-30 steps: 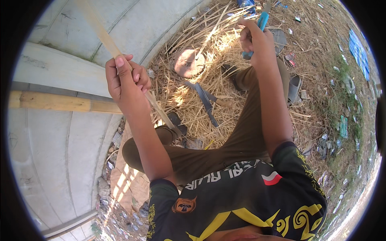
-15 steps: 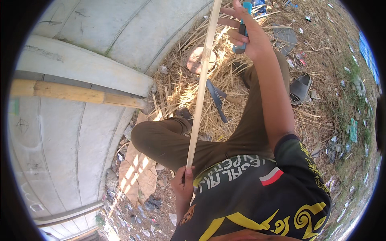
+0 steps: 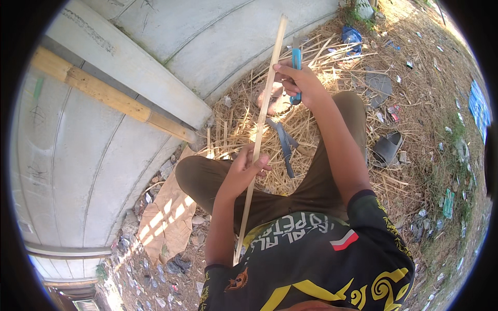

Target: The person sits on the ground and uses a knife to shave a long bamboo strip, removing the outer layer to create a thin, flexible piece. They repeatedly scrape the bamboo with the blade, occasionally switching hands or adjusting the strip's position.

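A long, pale bamboo strip (image 3: 264, 103) slants up and away in front of my chest, its far end over the straw and its near end beside my shirt. My left hand (image 3: 244, 168) is closed around its lower middle. Higher up, my right hand (image 3: 303, 85) grips a light-blue utility knife (image 3: 296, 62) held upright, with thin metal at its top. The thumb and index finger of that hand reach the strip's right edge, whether pinching it I cannot tell. Below, between my bent legs, a dark-bladed machete (image 3: 285, 150) lies on the straw.
Bamboo shavings (image 3: 233, 127) cover the ground around a round wooden block (image 3: 275, 99). A concrete wall (image 3: 78, 171) with a bamboo pole (image 3: 109, 98) stands at left. Flattened cardboard (image 3: 165, 230) lies beside my left knee, a dark sandal (image 3: 387, 149) right of my right leg.
My left hand has slid up the strip from its lower part to nearer the middle. The right hand, with the utility knife, has come down and closer to me.
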The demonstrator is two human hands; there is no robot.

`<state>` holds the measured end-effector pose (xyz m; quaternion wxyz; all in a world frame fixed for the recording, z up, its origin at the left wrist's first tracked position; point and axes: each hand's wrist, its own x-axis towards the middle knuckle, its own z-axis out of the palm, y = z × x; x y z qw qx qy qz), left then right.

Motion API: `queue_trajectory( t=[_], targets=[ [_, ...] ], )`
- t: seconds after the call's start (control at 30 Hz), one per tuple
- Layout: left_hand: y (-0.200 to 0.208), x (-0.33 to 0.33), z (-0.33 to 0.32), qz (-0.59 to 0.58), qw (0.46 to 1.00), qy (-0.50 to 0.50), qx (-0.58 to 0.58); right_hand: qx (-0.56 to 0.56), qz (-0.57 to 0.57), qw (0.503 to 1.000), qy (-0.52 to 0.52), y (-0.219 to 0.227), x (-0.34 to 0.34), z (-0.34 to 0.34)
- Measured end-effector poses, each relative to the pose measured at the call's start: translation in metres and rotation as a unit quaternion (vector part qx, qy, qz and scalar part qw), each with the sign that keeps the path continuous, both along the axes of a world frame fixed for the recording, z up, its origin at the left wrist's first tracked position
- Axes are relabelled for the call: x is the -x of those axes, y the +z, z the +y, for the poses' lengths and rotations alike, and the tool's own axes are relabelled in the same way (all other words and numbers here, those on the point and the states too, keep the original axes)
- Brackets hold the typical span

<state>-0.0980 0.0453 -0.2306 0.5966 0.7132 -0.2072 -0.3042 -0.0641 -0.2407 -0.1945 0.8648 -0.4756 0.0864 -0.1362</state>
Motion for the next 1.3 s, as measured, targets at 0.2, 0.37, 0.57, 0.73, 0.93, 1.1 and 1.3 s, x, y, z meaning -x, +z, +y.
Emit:
queue_trajectory(
  t=[0.2,0.37,0.57,0.73,0.93,1.1,1.3],
  targets=[
    [-0.047,-0.042,-0.018,0.23,0.968,-0.061,0.084,0.567,0.148,0.802,-0.115,-0.06,-0.019,0.003],
    [-0.067,-0.049,-0.024,0.162,0.986,-0.009,0.044,0.774,0.143,0.617,0.002,-0.097,-0.012,0.041],
    [-0.067,-0.039,-0.016,0.121,0.991,0.047,0.023,0.815,0.128,0.565,-0.003,-0.108,-0.011,0.067],
    [-0.077,-0.02,-0.014,-0.025,0.99,0.062,-0.122,0.837,0.202,0.507,-0.022,-0.097,-0.029,0.039],
    [-0.072,0.046,0.006,0.092,0.995,-0.043,-0.004,0.786,0.311,0.523,-0.109,-0.057,-0.031,-0.08],
    [-0.073,0.021,0.003,0.214,0.974,0.007,0.073,0.843,0.205,0.493,0.058,-0.09,-0.006,0.027],
    [-0.081,0.03,0.009,0.185,0.982,0.036,0.003,0.852,0.182,0.48,0.102,-0.096,0.023,0.059]
  ],
)
